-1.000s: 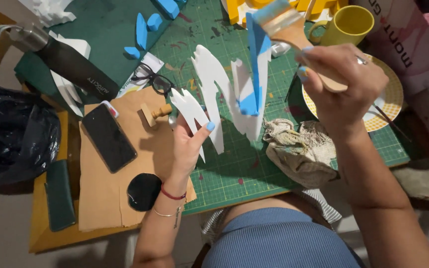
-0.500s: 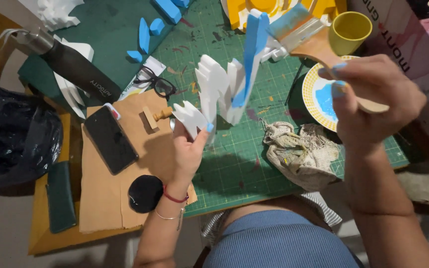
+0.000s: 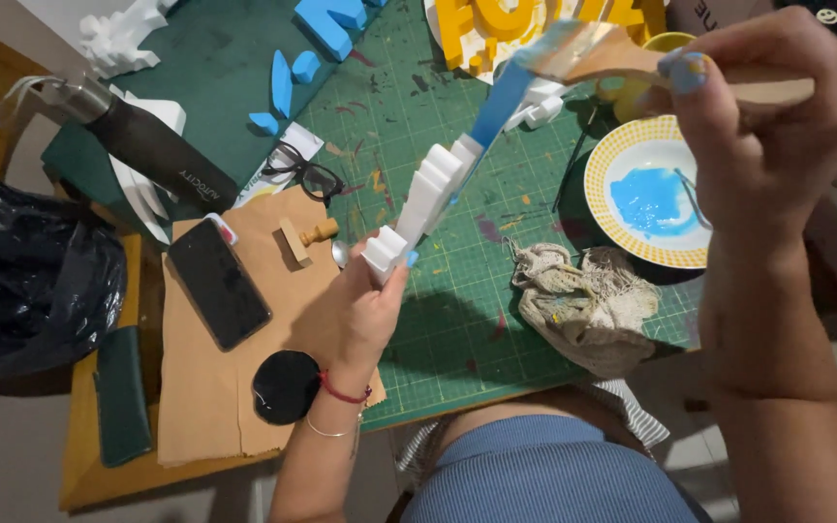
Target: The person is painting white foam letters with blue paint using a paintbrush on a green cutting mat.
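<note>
Left hand [image 3: 356, 315] fingers pinching white foam cutout [image 3: 425, 199] upright; right hand [image 3: 762, 116] fingers gripping brush [image 3: 588, 58], stroking blue along upper edge. Lower steps remaining white; blue paint plate [image 3: 601, 208] waiting below right fingers.

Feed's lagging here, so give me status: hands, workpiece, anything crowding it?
Left hand grips white foam shape by its base. Right hand holds paintbrush, bristles at the blue-painted tip. Paint plate, rag close below.
</note>
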